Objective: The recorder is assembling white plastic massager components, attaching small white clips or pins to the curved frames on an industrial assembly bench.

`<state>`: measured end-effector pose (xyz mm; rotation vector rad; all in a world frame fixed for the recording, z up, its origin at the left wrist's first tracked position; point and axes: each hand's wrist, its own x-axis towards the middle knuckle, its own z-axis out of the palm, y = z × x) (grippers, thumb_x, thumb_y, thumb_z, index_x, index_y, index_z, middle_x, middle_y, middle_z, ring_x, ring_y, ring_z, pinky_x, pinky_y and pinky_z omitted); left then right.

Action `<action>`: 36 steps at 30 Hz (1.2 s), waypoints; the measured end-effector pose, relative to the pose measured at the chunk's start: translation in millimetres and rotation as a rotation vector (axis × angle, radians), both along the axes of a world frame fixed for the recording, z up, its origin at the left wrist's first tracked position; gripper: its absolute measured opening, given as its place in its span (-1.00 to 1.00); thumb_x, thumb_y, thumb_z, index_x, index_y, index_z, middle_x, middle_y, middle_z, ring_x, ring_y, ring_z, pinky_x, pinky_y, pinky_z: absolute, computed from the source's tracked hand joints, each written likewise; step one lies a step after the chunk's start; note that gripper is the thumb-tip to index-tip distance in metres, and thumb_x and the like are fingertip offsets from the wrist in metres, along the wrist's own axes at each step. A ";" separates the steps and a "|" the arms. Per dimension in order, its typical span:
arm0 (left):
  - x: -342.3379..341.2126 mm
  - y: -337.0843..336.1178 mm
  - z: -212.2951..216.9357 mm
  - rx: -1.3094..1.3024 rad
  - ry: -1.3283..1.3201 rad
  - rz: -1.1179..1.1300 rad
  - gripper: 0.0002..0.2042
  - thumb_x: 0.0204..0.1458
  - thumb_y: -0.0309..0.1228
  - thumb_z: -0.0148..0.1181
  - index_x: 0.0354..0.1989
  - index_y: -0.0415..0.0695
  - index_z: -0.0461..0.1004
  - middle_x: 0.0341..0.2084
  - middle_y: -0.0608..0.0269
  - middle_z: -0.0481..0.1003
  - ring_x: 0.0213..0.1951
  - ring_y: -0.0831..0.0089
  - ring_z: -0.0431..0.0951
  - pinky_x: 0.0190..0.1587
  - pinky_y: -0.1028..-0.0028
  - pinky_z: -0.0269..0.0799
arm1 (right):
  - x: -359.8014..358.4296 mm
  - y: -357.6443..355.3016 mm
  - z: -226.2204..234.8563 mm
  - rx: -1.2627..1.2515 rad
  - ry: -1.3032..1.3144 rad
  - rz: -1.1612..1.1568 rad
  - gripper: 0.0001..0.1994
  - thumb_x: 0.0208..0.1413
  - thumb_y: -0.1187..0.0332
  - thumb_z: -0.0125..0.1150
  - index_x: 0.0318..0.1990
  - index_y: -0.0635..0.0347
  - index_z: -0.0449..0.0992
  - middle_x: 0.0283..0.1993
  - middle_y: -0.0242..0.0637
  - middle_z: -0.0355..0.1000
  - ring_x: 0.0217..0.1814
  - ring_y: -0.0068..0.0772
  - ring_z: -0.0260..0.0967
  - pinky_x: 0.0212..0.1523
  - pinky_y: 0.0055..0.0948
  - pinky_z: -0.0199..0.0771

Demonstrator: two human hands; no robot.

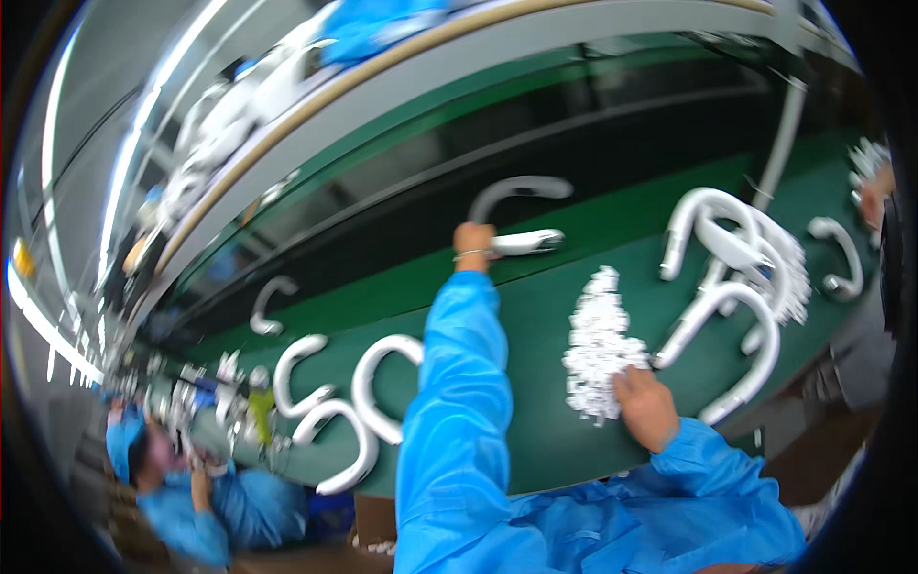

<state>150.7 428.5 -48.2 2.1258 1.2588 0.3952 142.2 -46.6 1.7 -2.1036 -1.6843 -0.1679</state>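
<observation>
My left hand stretches far forward, its fingers closed round a white C-shaped tube at the edge of the dark belt. The tube's upper arc lies in shadow. Low on the right, my right hand has its fingers bent together against a pile of small white parts; the fingertips are partly hidden, and what they grip does not show. Right of that pile, several white curved tubes lie heaped together. More C-shaped tubes rest left of my left forearm.
A dark belt with green borders runs behind the green table. Above it is a shelf with a tan edge. A co-worker in blue sits at left; another person's hand reaches in at far right beside white parts.
</observation>
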 end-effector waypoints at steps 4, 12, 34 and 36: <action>0.9 -88.0 37.6 -0.646 -0.634 0.246 -0.69 -0.08 -0.56 0.10 -0.16 -0.50 0.33 -0.28 -0.15 0.44 -0.31 -0.04 0.55 -0.45 0.12 0.62 | 8.9 -1.8 -19.4 0.130 0.067 -0.029 -0.81 -0.16 0.55 0.06 -0.32 0.33 0.45 -0.22 0.01 0.39 -0.28 -0.01 0.39 -0.28 -0.21 0.43; -136.4 -235.7 74.8 -0.867 -0.909 0.037 -0.54 -0.03 -0.63 -0.07 0.11 -0.24 0.08 -0.20 -0.03 0.39 -0.40 0.19 0.54 -0.41 0.28 0.58 | 9.6 13.1 -16.3 0.300 0.284 -0.122 -0.79 -0.18 0.55 0.27 -0.29 0.30 0.52 -0.33 -0.10 0.46 -0.33 -0.06 0.45 -0.33 -0.29 0.46; -186.8 -373.9 81.4 -0.901 -0.839 -0.061 -0.63 0.03 -0.63 -0.02 0.07 -0.28 0.25 -0.10 0.16 0.44 -0.11 0.48 0.47 -0.07 0.51 0.40 | -46.8 19.3 47.7 0.278 1.301 0.215 -0.86 0.01 0.54 0.19 -0.25 0.35 0.53 -0.39 -0.36 0.49 -0.39 -0.62 0.42 -0.35 -0.66 0.40; -183.4 -378.4 76.1 -0.839 -0.859 -0.090 -0.58 0.03 -0.65 -0.09 0.12 -0.27 0.18 -0.08 0.11 0.41 -0.14 0.44 0.48 -0.08 0.48 0.41 | -44.3 18.7 37.1 0.333 1.413 0.204 -0.83 -0.06 0.50 0.26 -0.25 0.30 0.54 -0.31 -0.35 0.50 -0.30 -0.62 0.40 -0.28 -0.60 0.41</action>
